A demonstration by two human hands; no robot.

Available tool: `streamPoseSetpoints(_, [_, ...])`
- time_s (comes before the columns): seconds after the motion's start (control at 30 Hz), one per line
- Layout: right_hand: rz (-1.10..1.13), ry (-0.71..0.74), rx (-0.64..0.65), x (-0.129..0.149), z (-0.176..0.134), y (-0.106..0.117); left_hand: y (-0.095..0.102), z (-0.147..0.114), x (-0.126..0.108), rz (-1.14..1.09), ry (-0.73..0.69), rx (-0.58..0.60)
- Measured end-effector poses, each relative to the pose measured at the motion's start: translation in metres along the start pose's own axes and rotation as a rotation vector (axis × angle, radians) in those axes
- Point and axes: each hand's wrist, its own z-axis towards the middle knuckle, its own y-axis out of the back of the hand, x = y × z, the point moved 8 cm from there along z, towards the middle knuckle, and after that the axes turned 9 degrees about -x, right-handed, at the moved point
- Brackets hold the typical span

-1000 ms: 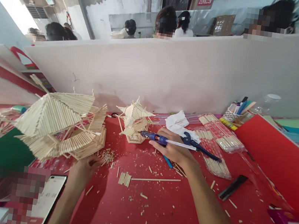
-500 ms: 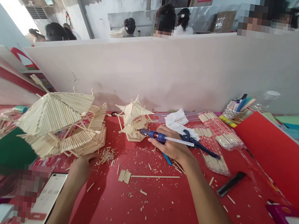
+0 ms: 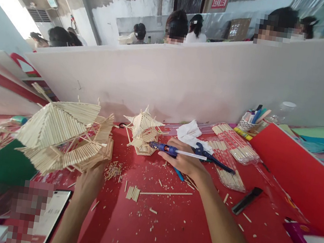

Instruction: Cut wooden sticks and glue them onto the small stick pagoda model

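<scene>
My right hand (image 3: 185, 159) is closed around a blue hot glue gun (image 3: 167, 149), a pale glue stick poking out of its rear. Its tip points left, at the small stick-built pavilion (image 3: 143, 123) with a star-shaped roof and hexagonal base. To the left stands a larger pavilion (image 3: 57, 126) of thin wooden sticks, with a wide pitched roof. My left hand (image 3: 92, 180) is at the near right underside of this model; its fingers are hidden, so I cannot tell whether they grip it. Short cut sticks (image 3: 133, 193) lie side by side near one long stick (image 3: 166, 193).
Wood scraps (image 3: 114, 170) litter the red table. Packed stick bundles (image 3: 234, 142), white tissue (image 3: 189, 130), a dark blue tool (image 3: 215, 160) and a black-handled blade (image 3: 247, 200) lie right. A phone (image 3: 51, 218) lies front left. Behind runs a white partition (image 3: 186, 80), people beyond.
My left hand has slid up and slightly right, its fingers now behind the large pavilion's edge. The glue gun stays by the small pavilion. The whole view has shifted slightly.
</scene>
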Motion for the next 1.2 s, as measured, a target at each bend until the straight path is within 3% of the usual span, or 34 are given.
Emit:
streamPoseSetpoints(0.33, [0.006,0.013,0.003,0.003,0.0,0.002,0.019,0.0,-0.019,0.109,-0.059,0.045])
streamPoseSetpoints(0.5, [-0.001,0.029,-0.001,0.005,0.0,0.002,0.035,0.003,-0.037,0.045,-0.089,-0.057])
streamPoseSetpoints(0.6, [0.003,0.03,0.001,0.006,0.001,0.002,0.034,0.007,-0.044,-0.024,-0.104,-0.093])
streamPoseSetpoints(0.83, [0.006,0.024,-0.011,0.006,0.001,0.005,0.007,0.025,-0.049,-0.319,-0.143,-0.062])
streamPoseSetpoints(1.03, [0.021,0.013,-0.005,0.006,0.001,0.005,-0.014,0.047,-0.067,-0.933,-0.13,-0.002])
streamPoseSetpoints(1.2, [0.025,0.027,-0.004,0.007,0.001,0.004,-0.02,0.059,-0.088,-1.207,-0.063,0.02])
